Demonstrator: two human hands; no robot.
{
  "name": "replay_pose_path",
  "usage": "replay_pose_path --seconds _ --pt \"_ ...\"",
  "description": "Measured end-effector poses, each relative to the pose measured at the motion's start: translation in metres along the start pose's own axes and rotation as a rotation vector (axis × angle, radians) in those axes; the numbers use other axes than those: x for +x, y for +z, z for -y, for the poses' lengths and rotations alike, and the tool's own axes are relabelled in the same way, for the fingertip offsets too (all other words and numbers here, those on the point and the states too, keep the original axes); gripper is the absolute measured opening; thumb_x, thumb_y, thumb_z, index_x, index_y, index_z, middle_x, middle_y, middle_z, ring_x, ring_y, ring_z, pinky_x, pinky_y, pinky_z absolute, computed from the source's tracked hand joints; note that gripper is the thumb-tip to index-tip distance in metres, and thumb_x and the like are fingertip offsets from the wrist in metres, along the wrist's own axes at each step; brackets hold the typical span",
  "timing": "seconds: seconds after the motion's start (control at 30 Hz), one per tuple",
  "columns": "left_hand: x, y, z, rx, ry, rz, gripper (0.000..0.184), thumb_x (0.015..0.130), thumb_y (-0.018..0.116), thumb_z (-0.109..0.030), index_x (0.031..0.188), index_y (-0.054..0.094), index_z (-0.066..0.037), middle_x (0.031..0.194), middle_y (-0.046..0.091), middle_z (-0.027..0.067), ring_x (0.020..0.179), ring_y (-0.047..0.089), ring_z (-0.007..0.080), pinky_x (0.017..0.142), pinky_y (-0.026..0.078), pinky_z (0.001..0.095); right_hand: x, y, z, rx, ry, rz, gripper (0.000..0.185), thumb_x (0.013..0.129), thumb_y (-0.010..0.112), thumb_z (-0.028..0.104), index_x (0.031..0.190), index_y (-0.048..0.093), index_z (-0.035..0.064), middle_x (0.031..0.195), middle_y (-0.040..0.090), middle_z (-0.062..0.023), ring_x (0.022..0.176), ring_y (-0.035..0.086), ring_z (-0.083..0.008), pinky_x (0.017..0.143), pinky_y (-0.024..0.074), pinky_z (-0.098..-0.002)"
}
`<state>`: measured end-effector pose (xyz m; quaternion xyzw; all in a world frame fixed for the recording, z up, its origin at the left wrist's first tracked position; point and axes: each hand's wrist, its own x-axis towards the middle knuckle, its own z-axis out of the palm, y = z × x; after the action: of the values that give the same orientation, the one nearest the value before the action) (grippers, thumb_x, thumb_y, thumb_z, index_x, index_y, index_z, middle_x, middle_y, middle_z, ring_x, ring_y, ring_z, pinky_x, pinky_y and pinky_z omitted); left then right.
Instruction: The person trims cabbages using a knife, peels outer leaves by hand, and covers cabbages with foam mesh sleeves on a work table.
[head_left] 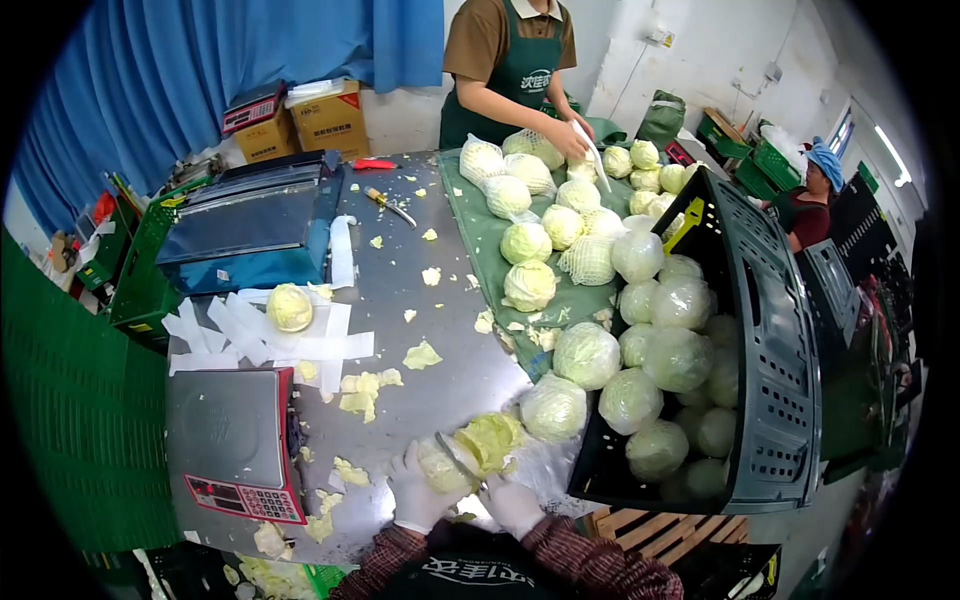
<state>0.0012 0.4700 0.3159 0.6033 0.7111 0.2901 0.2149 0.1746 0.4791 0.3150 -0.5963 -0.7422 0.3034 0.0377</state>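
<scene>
At the front edge of the metal table, my left hand [418, 492], in a white glove, holds a pale cabbage [441, 467] from its left side. My right hand [511, 505], also gloved, is closed round a knife [457, 458] whose blade lies across the cabbage. Loose green outer leaves [490, 441] lie against the cabbage, just beyond the blade. To the right sits a film-wrapped cabbage [553, 408]. Leaf scraps [362, 392] are scattered left of my hands.
A black crate [775, 380] of wrapped cabbages tips toward the table on the right. A scale [235, 430] stands left, a wrapping machine [250, 225] behind it. A hooked knife [391, 206] lies farther back. Across the table, a co-worker [510, 75] handles cabbages on green cloth [470, 225].
</scene>
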Motion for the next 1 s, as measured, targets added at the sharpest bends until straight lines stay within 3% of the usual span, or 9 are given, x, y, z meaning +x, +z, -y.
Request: replay_pose_path --seconds 0.27,0.3,0.57,0.63,0.73,0.77,0.83,0.93,1.0 --pt "0.018 -0.003 0.019 -0.199 -0.028 0.003 0.105 0.047 0.088 -0.043 0.128 0.039 0.003 0.115 0.045 0.022 0.105 0.049 0.0376 0.09 0.042 0.0453 0.001 -0.018 -0.002 0.063 -0.092 0.079 0.033 0.089 0.051 0.032 0.1 0.054 0.0014 0.076 0.064 -0.0245 0.07 0.063 -0.0416 0.066 0.0495 -0.0507" --pt "0.016 -0.003 0.02 -0.146 0.013 0.0 0.105 0.048 0.088 -0.043 0.128 0.039 0.003 0.116 0.045 0.0222 0.105 0.049 0.0377 0.091 0.042 0.0454 -0.015 -0.02 0.003 0.047 0.055 0.094 0.024 0.088 0.049 0.022 0.098 0.057 0.0018 0.08 0.064 -0.0244 0.072 0.064 -0.0407 0.069 0.0506 -0.0498" --pt "-0.009 -0.006 0.019 0.04 0.072 -0.032 0.106 0.049 0.089 -0.04 0.131 0.036 0.003 0.124 0.042 0.0214 0.112 0.046 0.0376 0.096 0.041 0.0443 0.061 -0.033 0.004 -0.266 0.029 0.102 0.028 0.086 0.054 0.024 0.087 0.065 -0.0014 0.074 0.066 -0.0199 0.064 0.065 -0.0354 0.064 0.0516 -0.044" --pt "-0.023 -0.007 0.054 -0.427 0.074 -0.018 0.106 0.051 0.091 -0.032 0.134 0.034 0.001 0.132 0.038 0.0214 0.122 0.041 0.0367 0.103 0.037 0.0433 0.054 -0.018 -0.021 0.16 0.127 0.223 0.029 0.085 0.056 0.025 0.08 0.068 -0.0013 0.072 0.067 -0.0183 0.064 0.065 -0.0319 0.064 0.0522 -0.0415" --pt "-0.041 -0.03 0.075 -0.38 0.051 0.163 0.111 0.052 0.091 -0.026 0.14 0.027 -0.001 0.138 0.034 0.0211 0.128 0.037 0.0361 0.109 0.032 0.0422 0.014 -0.025 -0.013 0.682 0.235 0.237 0.048 0.079 0.069 0.04 0.104 0.062 -0.0011 0.076 0.068 -0.0146 0.071 0.066 -0.0278 0.069 0.0525 -0.038" --pt "-0.046 -0.031 0.073 -0.626 -0.078 0.277 0.116 0.055 0.09 -0.027 0.144 0.02 -0.003 0.142 0.029 0.0212 0.133 0.031 0.0355 0.111 0.028 0.0416 0.006 -0.015 -0.003 0.581 0.113 0.07 0.054 0.078 0.071 0.041 0.111 0.059 -0.0003 0.082 0.067 -0.0147 0.075 0.066 -0.0278 0.071 0.0527 -0.0367" --pt "-0.054 -0.024 0.074 -0.582 -0.067 0.243 0.117 0.055 0.09 -0.027 0.145 0.018 -0.004 0.143 0.027 0.0213 0.134 0.029 0.0343 0.112 0.028 0.0413 -0.004 -0.016 0.032 0.382 -0.212 -0.273 0.069 0.073 0.075 0.047 0.122 0.053 0.0031 0.096 0.065 -0.0159 0.09 0.064 -0.0305 0.081 0.0504 -0.0366" --pt "-0.056 -0.02 0.047 -0.495 0.023 0.13 0.119 0.056 0.09 -0.027 0.146 0.016 -0.003 0.145 0.022 0.021 0.136 0.023 0.0306 0.113 0.025 0.0405 0.021 0.009 0.041 0.403 -0.239 -0.217 0.056 0.075 0.074 0.042 0.116 0.057 0.0066 0.094 0.066 -0.0144 0.085 0.065 -0.0311 0.076 0.0513 -0.0362" --pt "-0.06 -0.005 0.056 -0.746 -0.149 0.013 0.116 0.056 0.09 -0.025 0.144 0.018 -0.001 0.142 0.028 0.0202 0.134 0.028 0.0292 0.111 0.028 0.0398 0.033 0.01 0.036 0.383 -0.207 -0.106 0.047 0.078 0.071 0.035 0.115 0.058 0.0085 0.094 0.066 -0.015 0.084 0.065 -0.0335 0.074 0.0507 -0.0381"
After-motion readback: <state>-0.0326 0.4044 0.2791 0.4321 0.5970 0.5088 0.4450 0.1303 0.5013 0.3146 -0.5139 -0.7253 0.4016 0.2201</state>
